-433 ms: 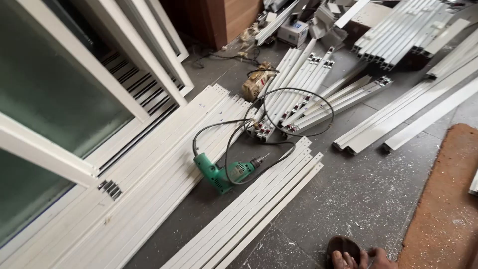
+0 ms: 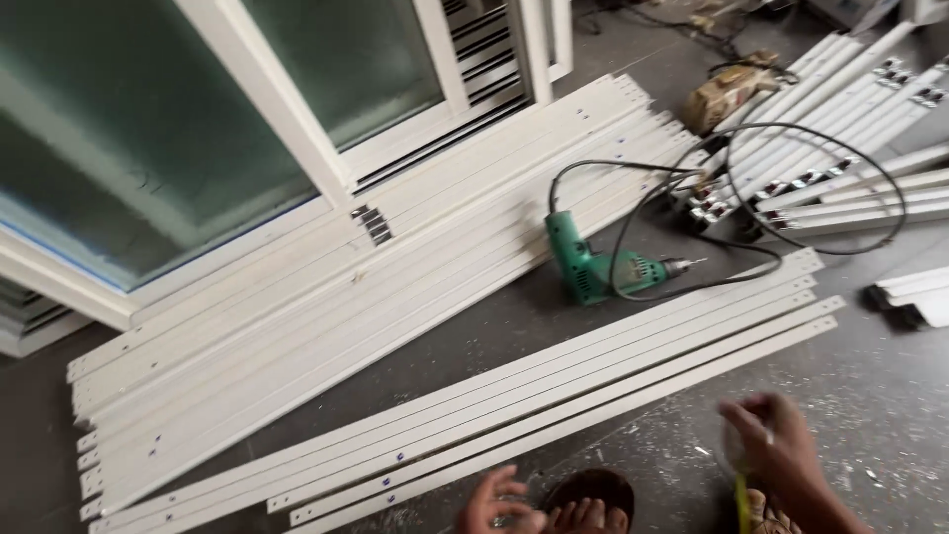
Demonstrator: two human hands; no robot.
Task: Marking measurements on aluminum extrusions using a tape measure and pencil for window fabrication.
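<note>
Near long white aluminium strips (image 2: pixel 554 405) laid parallel within reach, the right hand (image 2: pixel 781 445) pinches something blurred; the left hand (image 2: pixel 494 504) hovers, fingers spread, empty.

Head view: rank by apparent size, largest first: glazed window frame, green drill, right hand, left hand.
1. glazed window frame, far the largest.
2. green drill and right hand: look about alike; the hand is blurred and nearer the camera, so unranked.
3. left hand, smallest, cut off by the bottom edge.
</note>
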